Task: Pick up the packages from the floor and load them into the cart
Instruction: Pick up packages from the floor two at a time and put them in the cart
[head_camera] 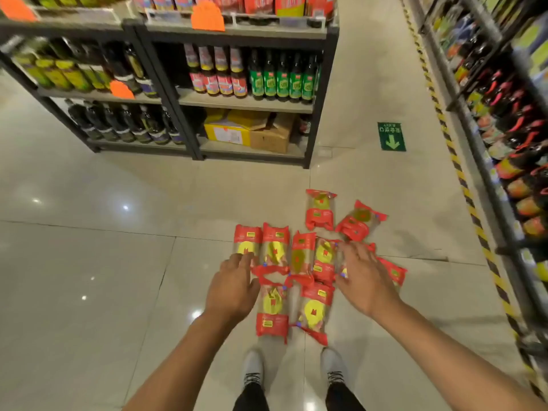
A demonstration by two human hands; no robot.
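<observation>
Several red and clear packages with yellow contents (302, 253) lie in a loose cluster on the tiled floor in front of my feet. Two more packages (320, 209) lie a little farther off, at the back right of the cluster. My left hand (234, 284) hovers over the left side of the cluster, fingers relaxed, holding nothing. Over the right side, my right hand (363, 277) is spread with straight fingers and covers part of one package. No cart is in view.
A dark shelf unit (237, 102) with bottles and cardboard boxes stands behind the packages. Another stocked shelf (504, 143) runs along the right, edged by yellow-black floor tape. A green exit arrow sign (391, 136) is stuck to the floor. My shoes (252, 369) stand just behind the cluster.
</observation>
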